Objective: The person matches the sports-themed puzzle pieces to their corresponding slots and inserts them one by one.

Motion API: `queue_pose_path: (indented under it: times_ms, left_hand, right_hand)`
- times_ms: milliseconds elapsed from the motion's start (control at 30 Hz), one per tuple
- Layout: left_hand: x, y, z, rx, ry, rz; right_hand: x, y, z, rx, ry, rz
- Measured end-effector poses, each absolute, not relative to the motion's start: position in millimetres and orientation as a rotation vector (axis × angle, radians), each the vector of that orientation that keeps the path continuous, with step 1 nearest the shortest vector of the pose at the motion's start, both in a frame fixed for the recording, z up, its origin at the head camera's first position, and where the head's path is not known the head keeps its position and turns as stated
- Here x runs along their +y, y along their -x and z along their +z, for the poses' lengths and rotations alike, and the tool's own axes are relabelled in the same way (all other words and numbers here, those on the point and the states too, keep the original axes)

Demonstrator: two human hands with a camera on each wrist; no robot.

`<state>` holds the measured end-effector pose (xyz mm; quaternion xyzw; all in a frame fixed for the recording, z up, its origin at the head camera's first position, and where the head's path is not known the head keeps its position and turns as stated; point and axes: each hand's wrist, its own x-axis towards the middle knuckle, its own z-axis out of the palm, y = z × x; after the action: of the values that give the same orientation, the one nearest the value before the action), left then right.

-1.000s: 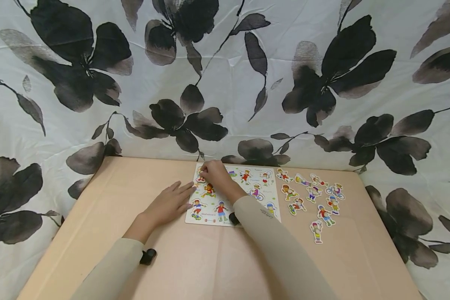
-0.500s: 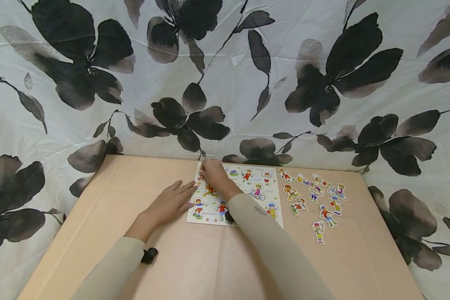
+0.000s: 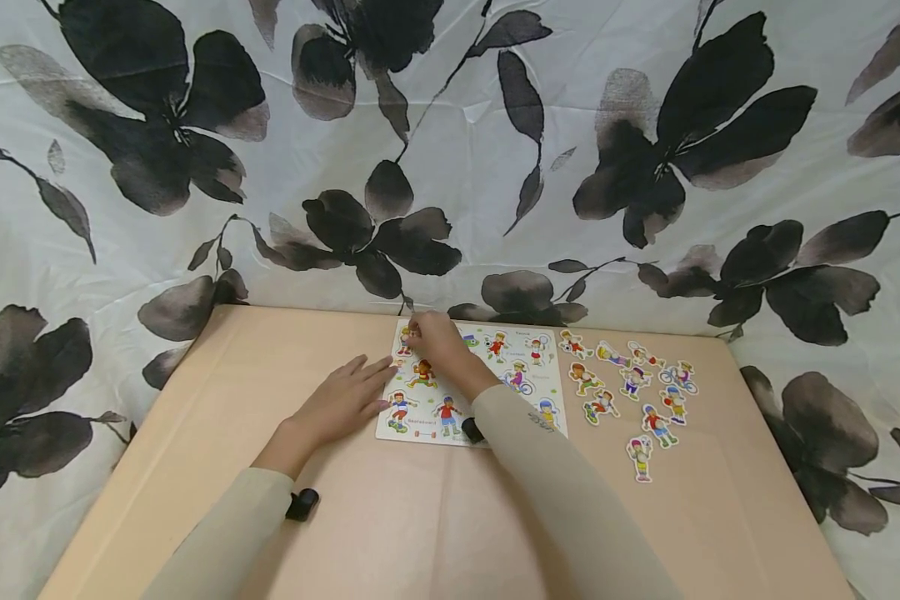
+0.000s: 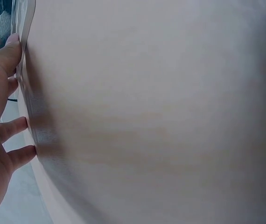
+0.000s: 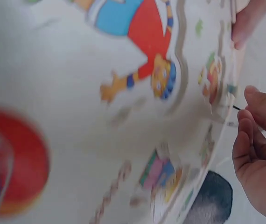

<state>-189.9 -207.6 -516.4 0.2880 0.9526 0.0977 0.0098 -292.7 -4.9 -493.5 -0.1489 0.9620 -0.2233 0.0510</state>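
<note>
Since the earlier frame, your R hand shifts slightly to the right, so the top-left figure on the board shows more; your L hand stays at the board's left edge. You work on a tan tabletop, smooth, w/ a faint crease. Behind it & at both sides is a white, somewhat wrinkled cloth w/ large black-grey flowers.

Abt. writing: you can read "Skateboard" next to the lower-left figure; other words are too small, & the dark script on your R sleeve is also illegible.

Board is white, thin, rectangular, w/ colourful figures; it lies flat at the far side of the tabletop. To its right lie ten cut-out pcs, each w/ white border & irregular outline.

Your L fingers are extended & relaxed, grasping nothing, the thumb touching the board edge. Your R fingers are curled together at the top-left corner; whether they pinch smth., I cannot tell.
</note>
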Motion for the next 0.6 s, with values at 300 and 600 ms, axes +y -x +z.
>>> queue_pose_path:
  times_ms: [300,600]
  left_hand:
    - [-207.3,190.3,-514.5,2.959,-0.875,0.32]
    - [-205.7,190.9,-514.1,2.942,-0.868,0.338]
  right_hand:
    - [26.7,279.2,-477.4,2.917,0.577,-0.824]
    - [59.5,266.8,-465.3,2.92,0.641,-0.869]
